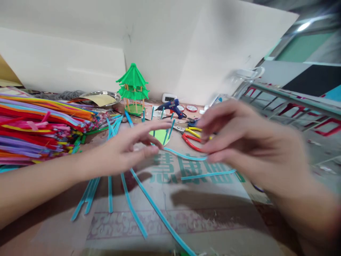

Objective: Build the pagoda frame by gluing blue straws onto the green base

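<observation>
Light-green round base (160, 136) sits mid-surface (61, 238) toward the back edge, blue fuzzy posts (172, 128) up, top bare, light-blue fuzzy strips (160, 213) loose; left hand (128, 145) grip relaxed, fingers apart, right hand (247, 142) blurred, can't tell if it's pinching a strip.

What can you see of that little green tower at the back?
The green tower looks like a pagoda: two stacked, sloping green roofs with ragged edges, the upper rising to a blunt peak. Thin orange-tan posts support them above a round green base. It looks made of fuzzy craft stems. It stands upright before a white panel, touched by neither the left hand nor the right hand.
</observation>
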The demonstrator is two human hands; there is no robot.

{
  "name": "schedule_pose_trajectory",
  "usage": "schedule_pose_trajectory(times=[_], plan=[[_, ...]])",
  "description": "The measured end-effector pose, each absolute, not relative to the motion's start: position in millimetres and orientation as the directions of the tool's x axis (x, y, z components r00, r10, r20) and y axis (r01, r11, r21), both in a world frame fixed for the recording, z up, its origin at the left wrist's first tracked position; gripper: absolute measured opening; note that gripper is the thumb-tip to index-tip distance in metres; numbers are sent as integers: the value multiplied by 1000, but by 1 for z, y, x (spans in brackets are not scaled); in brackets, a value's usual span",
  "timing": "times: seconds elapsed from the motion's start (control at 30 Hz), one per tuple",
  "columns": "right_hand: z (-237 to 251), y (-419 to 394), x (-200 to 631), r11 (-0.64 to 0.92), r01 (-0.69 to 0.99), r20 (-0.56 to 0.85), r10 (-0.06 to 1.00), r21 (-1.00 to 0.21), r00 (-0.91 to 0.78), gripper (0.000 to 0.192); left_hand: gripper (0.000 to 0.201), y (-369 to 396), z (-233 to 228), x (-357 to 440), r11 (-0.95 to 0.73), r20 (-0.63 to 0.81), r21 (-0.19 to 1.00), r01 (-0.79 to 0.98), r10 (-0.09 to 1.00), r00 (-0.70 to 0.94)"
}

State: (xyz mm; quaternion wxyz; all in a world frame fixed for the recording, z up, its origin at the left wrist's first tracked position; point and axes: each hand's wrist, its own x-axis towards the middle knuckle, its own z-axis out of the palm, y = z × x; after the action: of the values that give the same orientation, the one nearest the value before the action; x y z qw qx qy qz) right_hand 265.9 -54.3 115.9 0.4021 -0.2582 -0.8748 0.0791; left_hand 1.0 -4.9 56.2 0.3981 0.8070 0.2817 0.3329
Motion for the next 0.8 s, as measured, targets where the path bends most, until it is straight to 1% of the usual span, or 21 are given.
schedule_pose_trajectory(times=[0.03,0.07,0.1,0.17,0.23,0.3,0.4,0.5,0.6,0.67,0.73,0.8], plan=[[109,-51,259,873,378,628,484,-307,-609,4,57,-10,56,4,-489,278,861,139,683,676],[102,-48,253,887,374,612,459,-272,-644,5,58,-15,55,7,-451,254,888,94,650,717],[94,-44,248,897,373,616,436,-237,-656,6,53,-19,55,10,-406,217,911,75,626,749],[79,-37,242,915,372,662,376,-156,-648,8,34,-22,54,13,-322,147,944,78,616,774],[68,-31,241,928,365,706,304,-69,-639,8,20,-20,51,15,-243,87,965,95,644,760],[62,-30,241,935,353,717,237,14,-656,14,16,-16,48,15,-181,70,980,80,694,716],[59,-31,241,931,356,694,206,77,-690,28,13,-13,42,14,-125,61,991,54,765,641],[64,-34,240,922,382,672,247,57,-698,30,15,-14,43,14,-119,65,992,50,796,601],[74,-35,244,901,430,705,336,-49,-624,30,19,-16,49,14,-148,75,986,81,813,577],[79,-35,247,890,444,733,366,-98,-573,28,21,-18,53,14,-153,73,984,90,811,580],[82,-36,248,899,424,726,363,-108,-584,24,21,-18,55,14,-151,69,985,87,797,600],[81,-36,247,923,372,694,332,-99,-638,23,21,-18,55,15,-139,60,987,80,781,622]])
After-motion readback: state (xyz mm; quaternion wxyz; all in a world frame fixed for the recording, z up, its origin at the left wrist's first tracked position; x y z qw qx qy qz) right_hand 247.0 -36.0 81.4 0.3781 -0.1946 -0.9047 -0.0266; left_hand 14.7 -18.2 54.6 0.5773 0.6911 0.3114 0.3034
